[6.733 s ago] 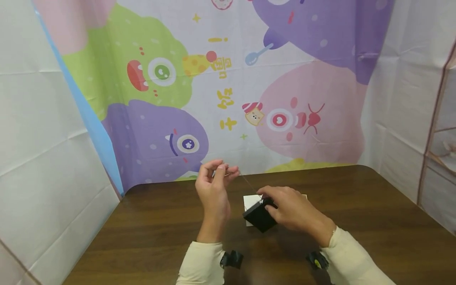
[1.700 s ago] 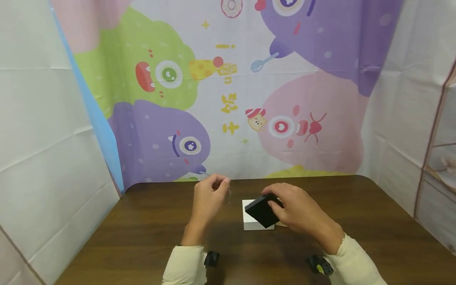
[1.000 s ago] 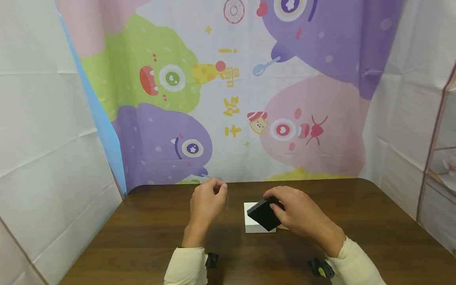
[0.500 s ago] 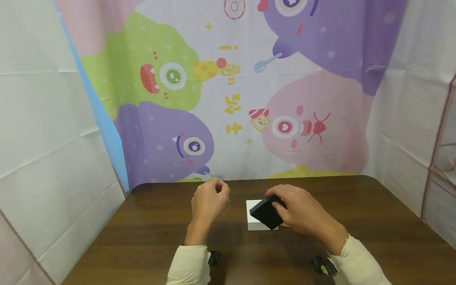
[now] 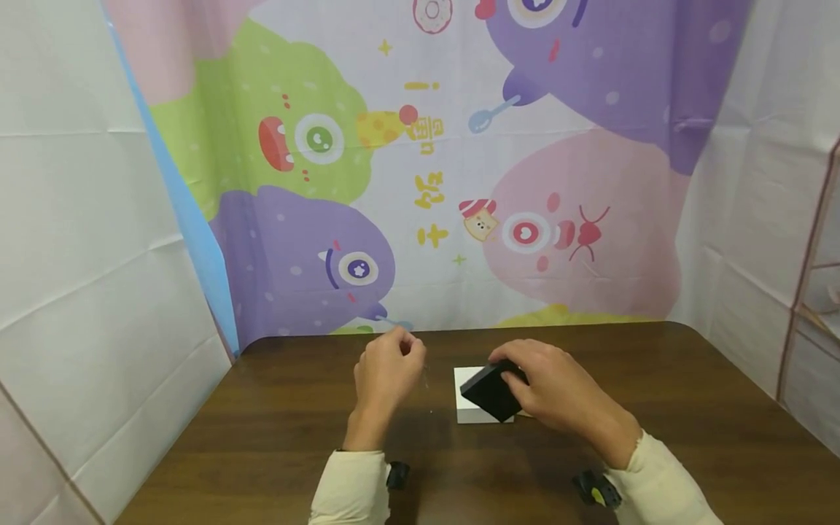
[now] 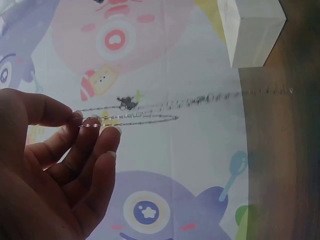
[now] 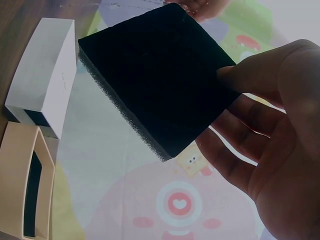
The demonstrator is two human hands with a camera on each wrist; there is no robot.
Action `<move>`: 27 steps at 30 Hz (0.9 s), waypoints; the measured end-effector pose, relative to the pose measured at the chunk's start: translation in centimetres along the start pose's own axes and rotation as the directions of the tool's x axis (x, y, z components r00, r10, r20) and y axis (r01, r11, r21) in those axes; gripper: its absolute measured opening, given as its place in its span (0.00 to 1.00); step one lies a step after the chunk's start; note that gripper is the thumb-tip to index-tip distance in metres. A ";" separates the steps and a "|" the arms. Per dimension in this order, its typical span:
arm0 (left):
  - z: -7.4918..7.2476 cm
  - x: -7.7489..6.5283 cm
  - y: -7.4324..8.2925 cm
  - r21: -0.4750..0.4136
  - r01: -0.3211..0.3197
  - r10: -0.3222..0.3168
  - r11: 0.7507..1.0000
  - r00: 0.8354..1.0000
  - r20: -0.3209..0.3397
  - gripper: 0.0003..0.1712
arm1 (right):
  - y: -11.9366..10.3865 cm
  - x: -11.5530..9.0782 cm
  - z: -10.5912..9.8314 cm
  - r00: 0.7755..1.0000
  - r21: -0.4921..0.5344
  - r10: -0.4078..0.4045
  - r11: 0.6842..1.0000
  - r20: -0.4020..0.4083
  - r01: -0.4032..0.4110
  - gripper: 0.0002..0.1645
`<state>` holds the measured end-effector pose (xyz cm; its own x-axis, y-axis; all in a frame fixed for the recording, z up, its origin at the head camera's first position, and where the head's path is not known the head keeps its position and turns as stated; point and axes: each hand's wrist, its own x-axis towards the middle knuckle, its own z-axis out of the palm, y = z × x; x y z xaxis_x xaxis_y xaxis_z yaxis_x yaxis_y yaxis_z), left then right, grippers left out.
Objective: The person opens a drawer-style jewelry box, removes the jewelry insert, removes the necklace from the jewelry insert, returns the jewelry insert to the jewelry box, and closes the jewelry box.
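Observation:
Between thumb and fingertips my left hand pinches a thin silver chain necklace. In the left wrist view it hangs in loops, partly blurred, with a small dark charm near the fingers. A square black foam pad is gripped at one corner by my right hand, thumb on the near face and fingers behind. The pad is tilted and, in the head view, overlaps a white box. The chain and the pad are apart.
The right wrist view shows an open beige box part with a dark inside, beside the white box. Both are on the brown wooden table. A cartoon-printed curtain hangs behind the table's far edge.
Earlier the chain stretched from my left hand to the pad; now it dangles from the left hand alone. That hand has turned and lowered. In the last second both hands barely move.

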<state>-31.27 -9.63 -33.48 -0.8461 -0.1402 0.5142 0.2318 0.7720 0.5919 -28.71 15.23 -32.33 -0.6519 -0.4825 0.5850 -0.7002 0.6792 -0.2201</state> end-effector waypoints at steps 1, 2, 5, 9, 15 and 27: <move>0.0 0.0 0.0 0.002 0.001 -0.001 1.000 1.000 -0.006 0.10 | 0.0 0.0 0.0 1.000 -0.001 -0.002 1.000 0.000 0.002 0.14; 0.0 0.0 0.0 0.002 0.002 -0.002 1.000 1.000 -0.011 0.10 | 0.0 0.0 -0.1 1.000 -0.002 -0.004 1.000 0.000 0.004 0.14; 0.0 0.0 0.1 -0.002 0.006 -0.006 1.000 1.000 -0.022 0.11 | -0.1 0.0 -0.1 1.000 -0.004 -0.004 1.000 0.003 0.004 0.14; 0.0 0.0 0.1 0.009 0.022 -0.021 1.000 0.999 -0.026 0.11 | -0.1 0.0 -0.1 1.000 0.001 -0.006 1.000 0.008 0.006 0.14; 0.1 -0.2 -0.1 0.025 0.049 -0.049 0.998 0.999 -0.007 0.10 | 0.0 0.0 -0.1 1.000 0.001 -0.006 1.000 0.003 0.006 0.14; 0.1 0.1 -0.7 0.082 0.094 -0.099 0.992 0.994 0.055 0.10 | -0.2 0.0 -0.4 1.000 -0.001 -0.004 1.000 0.000 0.004 0.14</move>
<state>-31.57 -10.08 -33.93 -0.8901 -0.1811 0.4183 0.1111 0.8039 0.5844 -28.47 15.33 -31.98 -0.6493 -0.4851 0.5858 -0.7023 0.6780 -0.2170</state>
